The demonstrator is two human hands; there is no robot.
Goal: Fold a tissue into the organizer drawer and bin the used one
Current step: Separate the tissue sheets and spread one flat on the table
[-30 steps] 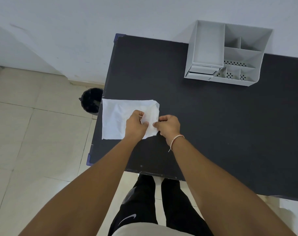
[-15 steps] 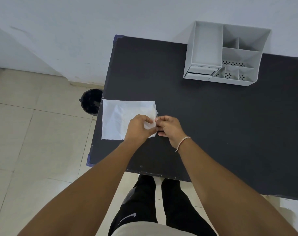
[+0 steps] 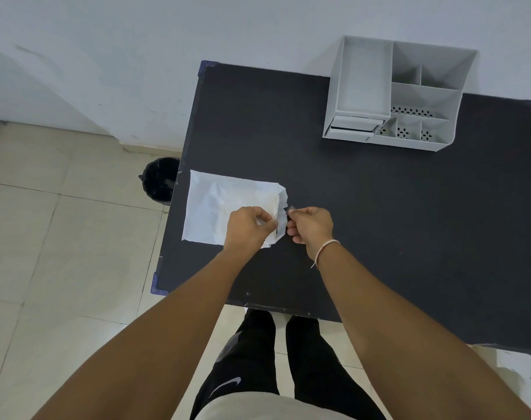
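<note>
Your left hand (image 3: 248, 226) pinches the right edge of the tissue (image 3: 224, 207), which lies on the table (image 3: 379, 207) near its left side. Your right hand (image 3: 311, 227) is curled beside that edge; I cannot tell if it grips it.

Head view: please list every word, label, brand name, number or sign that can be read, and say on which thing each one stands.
No words or numbers can be read anywhere in this view.
Black trousers: a white swoosh logo only, no letters.
Tissue: plain white, no print.
Grey desk organizer: no label visible.
Black bin: no marking can be made out.
</note>
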